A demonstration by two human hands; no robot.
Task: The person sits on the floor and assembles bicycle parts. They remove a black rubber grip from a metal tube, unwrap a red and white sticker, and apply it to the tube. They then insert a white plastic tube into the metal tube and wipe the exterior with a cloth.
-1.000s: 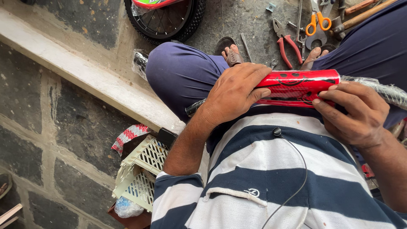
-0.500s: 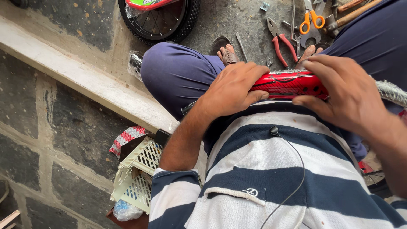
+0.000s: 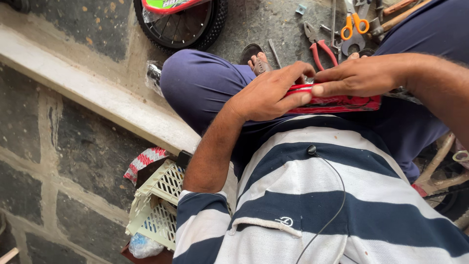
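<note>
1. The left hand point(image 3: 266, 95) lies in the middle of the frame, closed around the left end of a red painted metal part point(image 3: 337, 101). Its thumb is below and its fingers are curled over the top.
2. The right hand point(image 3: 359, 76) comes in from the upper right and presses on the same part from above. Its fingers are nearly flat and its thumb tip is at the near edge, so it is half closed on the part rather than wrapped around it.
3. The red part rests across the lap, just above the striped shirt point(image 3: 312, 205), in the centre right of the frame. What is under the palms I cannot tell.
4. To work well here, I judge that the left hand should hold firm and let the thigh carry the weight, while the right hand does the fine movement. The glossy paint may be slippery.
5. Room is small. At the upper left the raised knee point(image 3: 200, 83) is close, and beyond it stands a small wheel point(image 3: 181, 24).
6. At the top right, pliers with red handles point(image 3: 317, 46) and orange scissors point(image 3: 354, 24) lie on the ground, near enough to reach.
7. At the lower left, a pale plastic crate point(image 3: 156, 205) stands against the block wall point(image 3: 53, 146), so the elbow has little space on that side.
</note>
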